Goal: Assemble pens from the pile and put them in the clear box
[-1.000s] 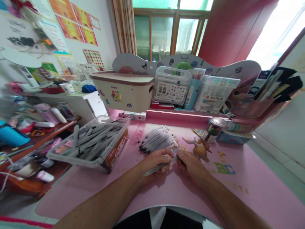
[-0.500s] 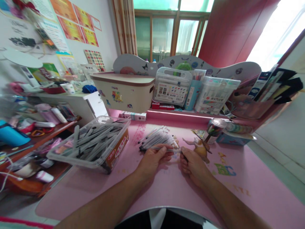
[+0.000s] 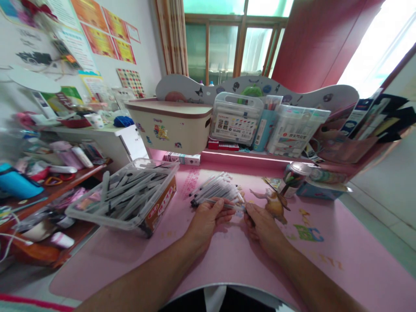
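My left hand (image 3: 211,217) is closed around a slim translucent pen (image 3: 230,207), held nearly level above the pink desk. My right hand (image 3: 260,221) pinches at the pen's right end; whether it grips the tip or a small separate part is hidden by the fingers. Just behind my left hand lies a fanned pile of white pen refills (image 3: 217,186) with dark ends. Left of the hands, a clear plastic bin (image 3: 130,223) holds many grey translucent pen barrels (image 3: 130,190).
A shelf over the desk (image 3: 208,264) bears a lidded cream box (image 3: 175,130), a clear marker case (image 3: 237,119) and another clear case (image 3: 295,132). A pen cup (image 3: 295,173) and a blue box (image 3: 320,190) stand at right. A cluttered side shelf (image 3: 87,173) is at left.
My hands have shifted slightly, with a little more space between their fingertips and more of the pen's right part showing. The pile and bin look the same.
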`<state>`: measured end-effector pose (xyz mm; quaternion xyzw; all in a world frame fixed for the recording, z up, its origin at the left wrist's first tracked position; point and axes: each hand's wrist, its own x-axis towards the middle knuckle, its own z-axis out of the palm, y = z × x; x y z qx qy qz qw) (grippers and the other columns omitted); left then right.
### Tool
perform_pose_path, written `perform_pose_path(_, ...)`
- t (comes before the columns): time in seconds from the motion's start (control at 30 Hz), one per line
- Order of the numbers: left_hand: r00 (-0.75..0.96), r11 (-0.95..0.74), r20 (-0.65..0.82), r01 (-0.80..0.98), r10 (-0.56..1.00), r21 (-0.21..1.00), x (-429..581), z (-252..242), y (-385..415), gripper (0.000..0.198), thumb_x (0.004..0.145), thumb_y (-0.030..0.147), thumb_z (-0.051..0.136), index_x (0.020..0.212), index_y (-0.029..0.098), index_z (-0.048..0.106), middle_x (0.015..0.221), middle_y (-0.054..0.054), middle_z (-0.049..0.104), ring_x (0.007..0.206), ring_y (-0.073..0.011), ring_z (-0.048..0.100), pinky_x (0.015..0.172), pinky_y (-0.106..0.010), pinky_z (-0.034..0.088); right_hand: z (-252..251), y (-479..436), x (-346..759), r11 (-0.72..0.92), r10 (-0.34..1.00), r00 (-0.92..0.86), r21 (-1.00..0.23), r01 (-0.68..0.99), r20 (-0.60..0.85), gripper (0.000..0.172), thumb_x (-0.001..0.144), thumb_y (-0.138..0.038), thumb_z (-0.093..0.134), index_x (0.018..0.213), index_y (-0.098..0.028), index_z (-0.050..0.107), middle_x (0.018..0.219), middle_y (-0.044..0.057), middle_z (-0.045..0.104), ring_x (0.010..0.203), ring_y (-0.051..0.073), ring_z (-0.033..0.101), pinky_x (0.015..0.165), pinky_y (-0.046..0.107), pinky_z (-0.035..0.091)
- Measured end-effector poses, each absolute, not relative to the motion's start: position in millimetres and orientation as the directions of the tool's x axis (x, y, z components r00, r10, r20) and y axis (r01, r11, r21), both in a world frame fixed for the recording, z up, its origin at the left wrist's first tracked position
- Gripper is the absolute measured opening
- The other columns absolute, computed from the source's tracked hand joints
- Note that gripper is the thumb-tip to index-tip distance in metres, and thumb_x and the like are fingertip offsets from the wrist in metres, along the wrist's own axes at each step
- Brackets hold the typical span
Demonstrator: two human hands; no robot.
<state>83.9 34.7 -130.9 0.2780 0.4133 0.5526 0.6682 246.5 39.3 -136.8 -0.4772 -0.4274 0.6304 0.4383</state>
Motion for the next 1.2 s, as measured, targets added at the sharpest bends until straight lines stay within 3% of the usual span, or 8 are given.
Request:
perform_pose_path(0.17,0.018,0.205,-0.23,-0.521,0.973,0.828,83.2,-131.6,36.1,0.025,0.079,0.035,0.075,0.086,0.012,0.069,0.083,-0.01,0.076,0.075,-0.016,0.073,0.063,-0.019,0.057,-132.3,38.1,245.3,-0.24,0.961,-0.186,-0.951,-0.194,-0.204,0.04,0.071,-0.052,0.074,0.08,-0.023,0.048,0.045,-0.013,0.035,0.034,0.004,0.023,0.033,0.015,0.014)
perform_pose_path(0.37,0.018,0.217,-0.241,-0.504,0.97,0.836,83.5,-126.3,35.2,0.023,0.08,0.034,0.074,0.083,0.012,0.069,0.081,-0.009,0.076,0.072,-0.0148,0.073,0.062,-0.018,0.056,-137.0,38.3,246.9,-0.223,0.965,-0.164,-0.969,-0.109,-0.204,0.045,0.08,-0.06,0.061,0.065,-0.021,0.044,0.046,-0.009,0.037,0.035,0.003,0.025,0.033,0.016,0.015)
perform_pose_path(0.57,0.014,0.209,-0.234,-0.501,0.972,0.84,82.8,-125.4,34.8,0.022,0.08,0.034,0.073,0.084,0.013,0.069,0.082,-0.008,0.075,0.072,-0.0146,0.072,0.062,-0.019,0.056,-134.4,38.7,247.2,-0.255,0.953,-0.222,-0.939,-0.23,-0.205,0.032,0.077,-0.044,0.069,0.094,-0.024,0.051,0.053,-0.012,0.042,0.036,0.004,0.024,0.034,0.014,0.012)
perform_pose_path(0.73,0.007,0.204,-0.23,-0.484,0.973,0.851,83.2,-124.8,34.6,0.029,0.075,0.039,0.077,0.082,0.013,0.069,0.079,-0.008,0.075,0.071,-0.0142,0.072,0.062,-0.018,0.056,-136.5,40.0,247.0,-0.323,0.936,-0.202,-0.93,-0.177,-0.287,0.049,0.081,-0.064,0.058,0.065,-0.019,0.047,0.047,-0.007,0.041,0.034,0.002,0.026,0.033,0.015,0.013)
perform_pose_path(0.83,-0.002,0.194,-0.222,-0.479,0.975,0.856,82.7,-124.4,34.8,0.03,0.074,0.04,0.078,0.081,0.013,0.069,0.078,-0.007,0.074,0.071,-0.0141,0.071,0.062,-0.019,0.056,-135.4,39.3,247.6,-0.29,0.94,-0.241,-0.938,-0.192,-0.241,0.039,0.076,-0.052,0.069,0.071,-0.021,0.047,0.045,-0.01,0.038,0.034,0.003,0.025,0.033,0.014,0.012)
perform_pose_path(0.97,-0.005,0.18,-0.209,-0.486,0.978,0.855,82.3,-125.1,35.1,0.029,0.074,0.039,0.078,0.082,0.013,0.069,0.08,-0.007,0.074,0.071,-0.0145,0.071,0.062,-0.02,0.056,-132.8,37.6,247.2,-0.312,0.937,-0.249,-0.909,-0.278,-0.245,0.032,0.075,-0.041,0.07,0.092,-0.023,0.05,0.058,-0.009,0.05,0.035,0.003,0.027,0.032,0.012,0.012)
perform_pose_path(1.1,-0.004,0.18,-0.204,-0.457,0.979,0.871,82.6,-125.1,34.6,0.03,0.074,0.04,0.077,0.083,0.012,0.069,0.079,-0.007,0.074,0.071,-0.0147,0.071,0.061,-0.019,0.055,-133.9,37.3,245.1,-0.37,0.918,-0.239,-0.902,-0.224,-0.317,0.043,0.081,-0.059,0.06,0.073,-0.019,0.05,0.052,-0.007,0.048,0.033,0.001,0.026,0.033,0.013,0.013)
perform_pose_path(1.2,-0.058,0.165,-0.21,-0.435,0.976,0.885,81.3,-124.3,35.4,0.03,0.075,0.041,0.075,0.083,0.013,0.067,0.079,-0.007,0.074,0.072,-0.0147,0.071,0.058,-0.019,0.054,-132.4,37.9,244.7,-0.336,0.927,-0.247,-0.915,-0.222,-0.28,0.042,0.077,-0.054,0.068,0.068,-0.019,0.046,0.05,-0.008,0.044,0.033,0.001,0.024,0.033,0.014,0.012)
